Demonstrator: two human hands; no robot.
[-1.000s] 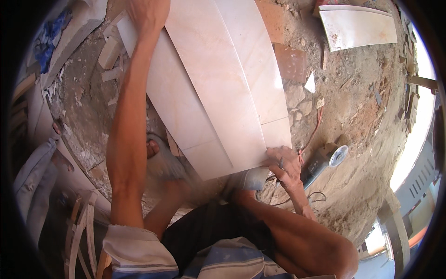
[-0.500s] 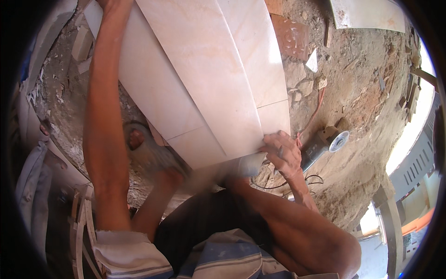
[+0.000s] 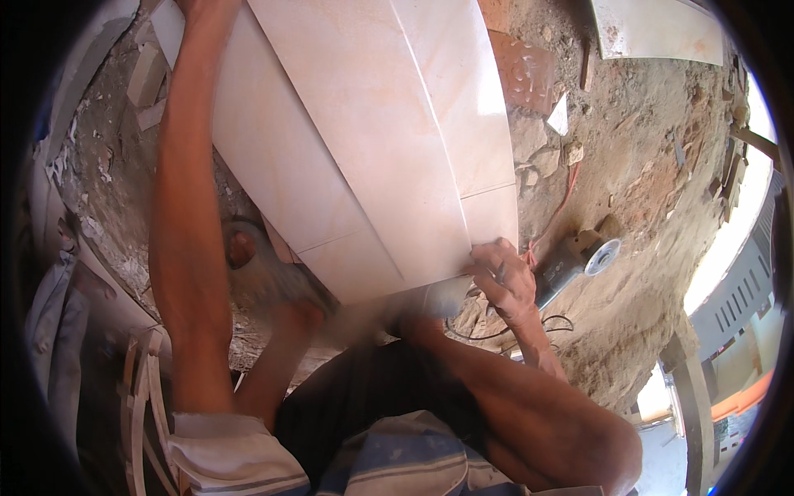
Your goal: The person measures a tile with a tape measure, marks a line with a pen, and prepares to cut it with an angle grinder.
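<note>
A long pale tile (image 3: 364, 124) lies on top of wider pale tile (image 3: 273, 157), which shows on both sides of it and carries a thin line across near its close end. My right hand (image 3: 509, 281) is at the near right corner, its bent fingers closed over the tile edges. A thin dark stick, perhaps a pencil, is tucked between those fingers. My left hand (image 3: 208, 7) reaches to the far left end of the tiles; the picture's top edge cuts off its fingers. The near edge rests close to my feet and is partly blurred.
An angle grinder (image 3: 571, 263) with a pale disc lies on the dirt right of my right hand, its cable (image 3: 480, 335) looping nearby. Beyond are a reddish patterned tile (image 3: 523, 73), a white shard (image 3: 559, 114) and another pale tile (image 3: 657, 29). Wooden pieces (image 3: 147, 405) stand at lower left.
The whole view has shifted slightly. Both hands stay at the same places on the tiles, with only a small shift of the right fingers at the corner.
</note>
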